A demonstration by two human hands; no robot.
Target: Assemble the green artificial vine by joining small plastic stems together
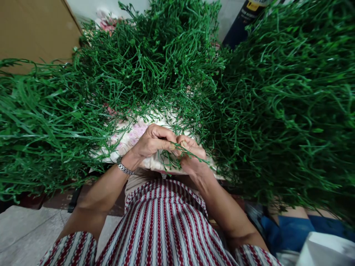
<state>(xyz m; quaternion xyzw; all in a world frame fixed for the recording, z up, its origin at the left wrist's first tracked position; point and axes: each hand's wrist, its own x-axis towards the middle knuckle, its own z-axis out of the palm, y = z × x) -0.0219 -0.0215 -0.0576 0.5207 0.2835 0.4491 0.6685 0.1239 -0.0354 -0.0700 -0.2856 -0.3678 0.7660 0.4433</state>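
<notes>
Just in front of my body, my left hand [159,140] and my right hand [191,149] meet close together, with fingers pinched. Between them they grip a thin green plastic stem [191,152], whose small-tipped branches point toward the lower right. Other green sprigs [170,161] hang or lie just under my hands; I cannot tell whether these are held too. Beneath is a white floral-patterned cloth [135,135], padded in look. A metal-banded watch [124,167] is on my left wrist.
Large heaps of green artificial stems rise at the left [41,129], at the back [161,48] and at the right [291,103]. A brown cardboard panel [36,33] stands at the back left. Behind, a dark tube-shaped container [244,22] leans. White material [327,249] shows at the lower right.
</notes>
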